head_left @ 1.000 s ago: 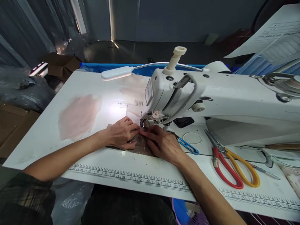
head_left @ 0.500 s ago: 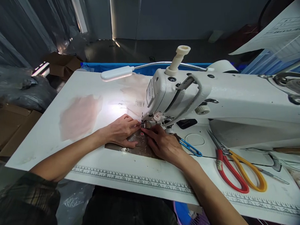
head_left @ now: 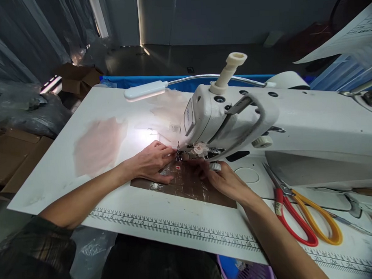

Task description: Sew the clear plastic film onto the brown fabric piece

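Observation:
A white sewing machine [head_left: 265, 124] stands on a white table [head_left: 90, 106]. My left hand [head_left: 152, 162] lies flat with fingers stretched out on a thin sheer piece over the dark brown plate [head_left: 190, 187], fingertips just left of the presser foot [head_left: 178, 156]. My right hand [head_left: 222, 179] reaches under the machine head just right of the foot; its fingertips are curled and partly hidden there, so I cannot see what they grip. A small red mark [head_left: 177, 167] shows on the plate between the hands.
A pale pink fabric piece [head_left: 97, 142] lies at the left of the table, another [head_left: 169, 107] behind the needle under a gooseneck lamp [head_left: 146, 91]. Red and orange scissors [head_left: 301, 217] lie at the right. A printed ruler [head_left: 177, 229] runs along the front edge. Cardboard boxes [head_left: 9, 158] sit at the left.
My right hand has moved right and back, under the machine head, uncovering more of the brown plate. The blue snips seen earlier are hidden now. My left hand has stayed put.

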{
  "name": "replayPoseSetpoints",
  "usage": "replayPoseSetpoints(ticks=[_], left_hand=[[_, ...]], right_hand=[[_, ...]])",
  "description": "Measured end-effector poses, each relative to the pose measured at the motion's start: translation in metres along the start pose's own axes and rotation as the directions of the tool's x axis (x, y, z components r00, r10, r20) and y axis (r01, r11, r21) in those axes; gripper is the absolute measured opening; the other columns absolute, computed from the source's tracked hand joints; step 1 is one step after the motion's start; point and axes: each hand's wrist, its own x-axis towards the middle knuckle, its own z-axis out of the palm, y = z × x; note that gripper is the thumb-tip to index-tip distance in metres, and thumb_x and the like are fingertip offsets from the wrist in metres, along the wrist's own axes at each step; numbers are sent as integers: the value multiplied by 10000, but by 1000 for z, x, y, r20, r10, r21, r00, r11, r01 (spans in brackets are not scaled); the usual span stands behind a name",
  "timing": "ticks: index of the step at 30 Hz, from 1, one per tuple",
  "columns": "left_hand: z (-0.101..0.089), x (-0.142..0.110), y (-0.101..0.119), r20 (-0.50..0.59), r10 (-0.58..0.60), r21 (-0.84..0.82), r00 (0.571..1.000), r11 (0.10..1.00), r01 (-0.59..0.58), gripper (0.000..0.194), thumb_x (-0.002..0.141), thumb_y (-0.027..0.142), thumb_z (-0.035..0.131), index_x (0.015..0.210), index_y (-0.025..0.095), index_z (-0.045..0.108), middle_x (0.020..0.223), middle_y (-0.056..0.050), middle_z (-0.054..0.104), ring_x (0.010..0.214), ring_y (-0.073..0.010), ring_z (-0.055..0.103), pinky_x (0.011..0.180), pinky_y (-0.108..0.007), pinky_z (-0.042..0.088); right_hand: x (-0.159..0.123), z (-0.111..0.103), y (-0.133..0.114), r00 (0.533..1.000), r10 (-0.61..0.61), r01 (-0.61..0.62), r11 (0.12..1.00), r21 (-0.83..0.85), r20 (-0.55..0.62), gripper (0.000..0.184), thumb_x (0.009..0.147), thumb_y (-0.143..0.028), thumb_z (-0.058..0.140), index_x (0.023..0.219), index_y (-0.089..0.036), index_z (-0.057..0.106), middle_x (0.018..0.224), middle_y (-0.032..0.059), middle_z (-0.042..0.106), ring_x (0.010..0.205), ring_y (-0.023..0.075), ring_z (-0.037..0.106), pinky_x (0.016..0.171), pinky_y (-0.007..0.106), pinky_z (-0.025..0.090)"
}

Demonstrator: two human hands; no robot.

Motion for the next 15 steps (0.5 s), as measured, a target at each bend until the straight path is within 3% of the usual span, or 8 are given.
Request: replayPoseSetpoints(ticks=[4,8,11,15], left_hand=[[0,0,1,1,-15,-20,1000,1000,15,595,872,578,469,1177,90,617,1126,-125,594,862,-223,533,855,-393,396],[0,0,1,-10,-17,-33,1000,999,17,584,869,560,489,1189,86,610,1133,-127,589,882,-231,542,858,-402,400],[0,-1,1,-14,-21,-46,1000,999,21,577,865,562,500,1193,99,609,1148,-125,582,913,-236,549,870,-407,402],[2,-2,-1,-3,-45,-45,999,998,44,607,874,595,481,1211,104,603,1180,-130,586,945,-237,559,888,-395,399]], right_hand=[[5,9,8,994,104,-101,985,140,-15,463,942,-507,372,757,-184,648,676,58,654,622,198,627,580,314,525],[0,5,-9,997,68,-65,994,89,-33,422,895,-545,453,923,-189,678,667,32,631,599,193,598,528,297,486],[-6,3,-21,994,109,-105,989,102,-26,456,857,-550,519,1075,-176,662,624,-6,594,497,159,539,453,272,429],[-7,8,-14,986,148,-142,987,74,-81,415,856,-501,504,1034,-168,677,551,-28,558,460,142,503,455,263,417]])
